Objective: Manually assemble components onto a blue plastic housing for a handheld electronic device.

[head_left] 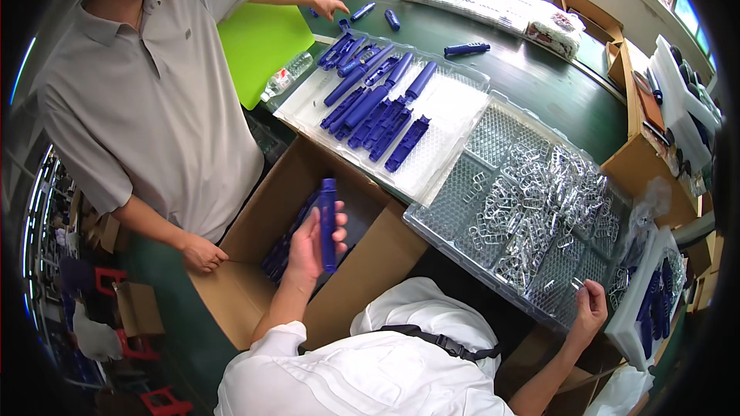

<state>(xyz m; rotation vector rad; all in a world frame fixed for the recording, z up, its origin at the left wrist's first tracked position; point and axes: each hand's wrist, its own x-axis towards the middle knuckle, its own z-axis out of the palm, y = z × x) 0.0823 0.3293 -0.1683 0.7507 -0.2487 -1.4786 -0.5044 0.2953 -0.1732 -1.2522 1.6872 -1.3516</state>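
Observation:
My left hand (pixel 306 248) is wrapped round a blue plastic tubular casing (pixel 328 219), held upright above an open cardboard box (pixel 220 296). More blue parts (pixel 281 253) lie inside that box, partly hidden by my hand and arm. My right hand (pixel 592 310) pinches a small silvery metal clip (pixel 576 283) just beyond the near right edge of a clear divided plastic tray (pixel 439 223). Many loose metal clips (pixel 532 204) are heaped in the tray. To its left, a white tray (pixel 304 112) carries several blue casings and half-shells (pixel 374 112).
A person in a grey polo shirt (pixel 146 85) stands at the left, one hand by the box, the other reaching over the green table (pixel 532 69). A clear bottle (pixel 287 75) lies beside the white tray. At right, a white bin (pixel 628 331) holds blue parts near cardboard boxes (pixel 640 135).

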